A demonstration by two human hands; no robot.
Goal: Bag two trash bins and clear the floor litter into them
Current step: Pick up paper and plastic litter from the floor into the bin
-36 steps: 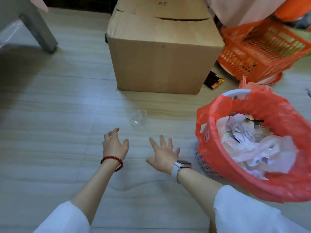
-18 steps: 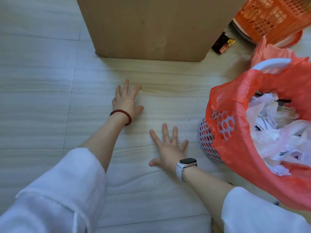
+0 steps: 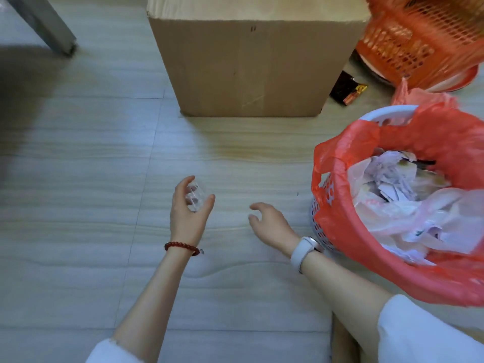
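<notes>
My left hand (image 3: 189, 210), with a red bead bracelet at the wrist, is closed around a small piece of clear plastic litter (image 3: 195, 198), lifted off the floor. My right hand (image 3: 271, 224), wearing a white watch, hovers beside it with loosely curled fingers and holds nothing. To the right stands a white perforated trash bin (image 3: 320, 226) lined with a red plastic bag (image 3: 372, 255). The bag is filled with crumpled paper and plastic scraps (image 3: 408, 197). A dark snack wrapper (image 3: 348, 90) lies on the floor behind the bin.
A large cardboard box (image 3: 248, 64) stands straight ahead on the pale wood-look floor. An orange plastic basket (image 3: 424, 38) sits at the upper right. A grey furniture leg (image 3: 49, 27) stands at the upper left.
My left hand reached forward onto the clear plastic piece near the box, closed on it and pulled it back off the floor. My right hand lifted from flat on the floor and curled.
</notes>
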